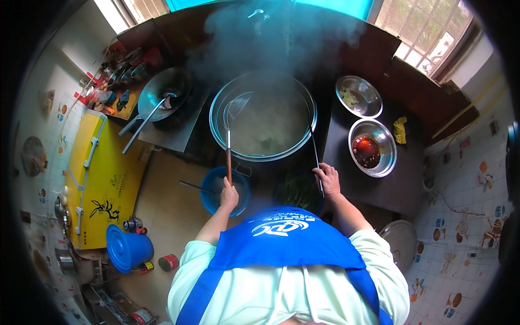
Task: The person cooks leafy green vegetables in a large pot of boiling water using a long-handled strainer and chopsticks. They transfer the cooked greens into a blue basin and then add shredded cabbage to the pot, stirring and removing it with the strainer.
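A large round metal pot [280, 154] of cloudy, steaming liquid stands before me. My left hand [230, 196] grips the brown handle [229, 164] of a long wire skimmer. Its wire head [237, 109] lies over the left side of the pot, partly blurred by steam. On the other side, my right hand [328, 178] holds thin metal rods [315, 151], perhaps long chopsticks, that reach to the pot's right rim. Something green [271, 144] shows faintly in the liquid near the front. Beneath my left hand is a blue basin [204, 191] with a dark handle leaning out.
A wok [147, 94] with a ladle sits left. On the right counter [337, 162] are a metal bowl of greens [371, 97], a bowl of dark red sauce [393, 150] and a yellow cloth [400, 130]. Leafy greens [298, 191] lie low before me. A yellow chest freezer [103, 183] stands left.
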Demonstrator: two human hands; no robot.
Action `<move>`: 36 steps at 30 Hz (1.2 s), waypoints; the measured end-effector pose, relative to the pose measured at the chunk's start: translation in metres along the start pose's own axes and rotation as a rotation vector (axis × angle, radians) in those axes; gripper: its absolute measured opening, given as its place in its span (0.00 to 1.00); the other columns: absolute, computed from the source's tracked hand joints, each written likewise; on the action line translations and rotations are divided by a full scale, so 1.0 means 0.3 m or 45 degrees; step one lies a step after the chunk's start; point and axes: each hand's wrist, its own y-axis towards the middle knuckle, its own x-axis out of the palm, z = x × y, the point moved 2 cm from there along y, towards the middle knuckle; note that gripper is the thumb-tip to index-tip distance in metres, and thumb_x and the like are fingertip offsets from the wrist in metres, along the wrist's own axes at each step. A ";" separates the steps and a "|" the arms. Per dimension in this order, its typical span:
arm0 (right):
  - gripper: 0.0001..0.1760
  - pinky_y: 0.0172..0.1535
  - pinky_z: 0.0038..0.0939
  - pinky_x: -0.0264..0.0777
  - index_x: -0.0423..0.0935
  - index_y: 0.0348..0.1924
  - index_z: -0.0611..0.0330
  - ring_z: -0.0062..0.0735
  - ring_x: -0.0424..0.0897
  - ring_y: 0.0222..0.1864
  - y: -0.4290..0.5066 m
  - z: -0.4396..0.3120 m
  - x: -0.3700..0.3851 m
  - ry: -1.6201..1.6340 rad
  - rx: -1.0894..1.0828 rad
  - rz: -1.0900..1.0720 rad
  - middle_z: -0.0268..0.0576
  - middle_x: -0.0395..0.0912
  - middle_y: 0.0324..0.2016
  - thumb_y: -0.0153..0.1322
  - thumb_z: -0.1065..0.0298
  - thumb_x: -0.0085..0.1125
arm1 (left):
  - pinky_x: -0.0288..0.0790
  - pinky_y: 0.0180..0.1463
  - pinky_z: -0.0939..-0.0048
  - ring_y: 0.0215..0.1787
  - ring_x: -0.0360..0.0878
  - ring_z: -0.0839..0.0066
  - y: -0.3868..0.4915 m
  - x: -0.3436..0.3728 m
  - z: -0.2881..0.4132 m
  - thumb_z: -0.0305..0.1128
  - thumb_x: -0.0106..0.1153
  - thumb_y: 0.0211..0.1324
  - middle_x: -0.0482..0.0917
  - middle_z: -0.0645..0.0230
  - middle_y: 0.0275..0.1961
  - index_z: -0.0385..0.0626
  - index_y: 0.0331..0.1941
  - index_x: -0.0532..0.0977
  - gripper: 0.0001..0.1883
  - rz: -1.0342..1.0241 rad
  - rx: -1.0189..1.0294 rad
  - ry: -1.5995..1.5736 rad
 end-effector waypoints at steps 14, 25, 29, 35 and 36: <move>0.14 0.50 0.38 0.67 0.76 0.46 0.40 0.41 0.72 0.49 0.005 -0.003 -0.009 -0.012 -0.027 0.027 0.40 0.70 0.50 0.67 0.65 0.59 | 0.69 0.56 0.50 0.54 0.75 0.45 -0.016 -0.004 0.004 0.32 0.46 0.66 0.73 0.43 0.57 0.45 0.69 0.48 0.30 0.005 -0.010 -0.052; 0.16 0.53 0.38 0.66 0.76 0.48 0.40 0.41 0.71 0.52 0.003 -0.007 -0.009 -0.008 0.027 -0.066 0.39 0.70 0.51 0.66 0.66 0.58 | 0.69 0.57 0.50 0.55 0.74 0.44 -0.018 -0.016 -0.005 0.31 0.45 0.66 0.71 0.42 0.58 0.45 0.69 0.47 0.31 -0.004 -0.003 -0.017; 0.15 0.53 0.38 0.66 0.76 0.47 0.40 0.41 0.71 0.52 0.004 -0.007 -0.011 0.016 0.022 -0.034 0.39 0.70 0.51 0.66 0.66 0.59 | 0.69 0.57 0.50 0.55 0.74 0.44 -0.020 -0.015 -0.001 0.31 0.45 0.66 0.72 0.42 0.58 0.45 0.69 0.47 0.31 0.006 0.018 -0.039; 0.14 0.51 0.38 0.66 0.76 0.46 0.40 0.41 0.71 0.50 0.004 -0.001 -0.005 -0.003 -0.004 -0.013 0.39 0.70 0.50 0.67 0.65 0.59 | 0.70 0.57 0.51 0.55 0.75 0.44 -0.019 -0.017 -0.001 0.31 0.46 0.67 0.72 0.42 0.58 0.45 0.69 0.47 0.31 -0.007 0.004 -0.025; 0.14 0.50 0.38 0.67 0.76 0.46 0.40 0.40 0.72 0.49 0.004 0.000 -0.002 -0.007 -0.014 0.000 0.39 0.70 0.50 0.67 0.65 0.59 | 0.70 0.57 0.51 0.54 0.75 0.44 -0.019 -0.018 -0.001 0.31 0.46 0.67 0.72 0.42 0.58 0.45 0.69 0.48 0.30 -0.004 0.007 -0.025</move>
